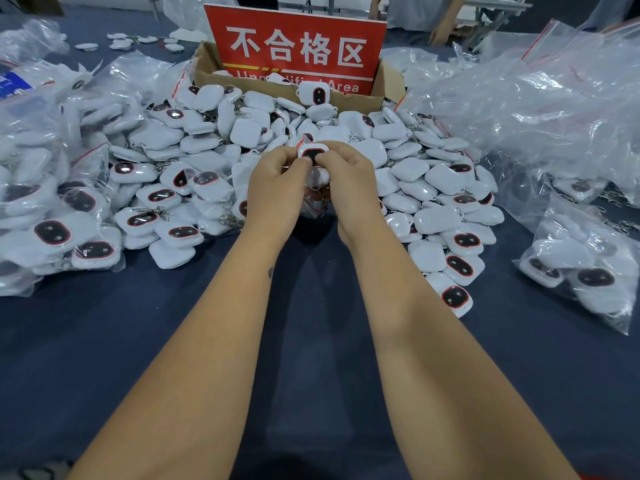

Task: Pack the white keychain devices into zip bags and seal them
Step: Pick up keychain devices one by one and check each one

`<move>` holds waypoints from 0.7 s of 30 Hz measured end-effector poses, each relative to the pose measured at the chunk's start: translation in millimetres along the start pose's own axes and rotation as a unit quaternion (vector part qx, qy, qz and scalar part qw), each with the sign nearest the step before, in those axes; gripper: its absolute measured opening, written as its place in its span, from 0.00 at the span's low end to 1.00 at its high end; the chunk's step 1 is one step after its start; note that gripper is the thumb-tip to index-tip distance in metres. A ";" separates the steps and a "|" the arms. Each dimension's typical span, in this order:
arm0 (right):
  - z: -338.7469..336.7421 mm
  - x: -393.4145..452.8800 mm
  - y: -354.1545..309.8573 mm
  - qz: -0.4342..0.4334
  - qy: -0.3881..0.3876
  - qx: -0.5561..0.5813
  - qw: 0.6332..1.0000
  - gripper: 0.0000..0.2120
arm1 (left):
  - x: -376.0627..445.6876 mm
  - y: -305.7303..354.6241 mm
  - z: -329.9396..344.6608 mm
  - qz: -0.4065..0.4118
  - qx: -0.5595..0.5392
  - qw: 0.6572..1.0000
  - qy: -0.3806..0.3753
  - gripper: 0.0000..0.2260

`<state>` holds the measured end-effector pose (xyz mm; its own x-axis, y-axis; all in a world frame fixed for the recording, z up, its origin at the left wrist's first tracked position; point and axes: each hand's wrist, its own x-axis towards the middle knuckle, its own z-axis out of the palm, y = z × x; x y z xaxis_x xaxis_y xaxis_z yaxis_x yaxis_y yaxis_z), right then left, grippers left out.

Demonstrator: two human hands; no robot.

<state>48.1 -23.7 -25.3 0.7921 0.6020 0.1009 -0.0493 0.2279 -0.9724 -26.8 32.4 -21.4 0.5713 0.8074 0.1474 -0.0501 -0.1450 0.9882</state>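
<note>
Both hands, left (277, 188) and right (349, 181), pinch 1 white keychain device (312, 153) above the loose pile (346, 174).

You had a dark blue bench (104, 341) in front of you. A red sign (294, 46) with white Chinese characters stood in a cardboard box (207, 69) at the back. Another person (419, 15) stood behind it, one hand on the bench's far edge.

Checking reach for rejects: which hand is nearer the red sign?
Right, slightly. The right hand sits almost straight below the red sign; the left hand is lower and further left. Both hold one white device.
</note>
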 end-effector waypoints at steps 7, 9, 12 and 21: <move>1.2 -2.0 -1.6 0.005 0.002 -0.009 1.000 0.09 | -0.5 0.9 0.6 0.000 0.002 1.000 -0.006 0.05; 1.2 -2.7 -2.1 0.003 0.002 0.001 1.000 0.09 | -0.9 0.6 0.5 0.000 0.001 1.000 -0.005 0.06; 0.8 -3.5 -2.3 0.003 -0.004 0.016 1.000 0.10 | -0.8 -1.0 -0.6 0.006 -0.006 1.000 -0.009 0.06; -0.1 -0.6 0.3 -0.005 -0.001 0.007 1.000 0.10 | 3.6 -6.4 0.2 0.045 0.022 0.999 -0.004 0.06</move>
<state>47.6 -24.1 -25.6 0.7910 0.6015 0.1117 -0.0495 0.2450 -0.9683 -24.3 36.1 -27.2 0.5729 0.7855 0.2342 -0.0655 -0.2410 0.9683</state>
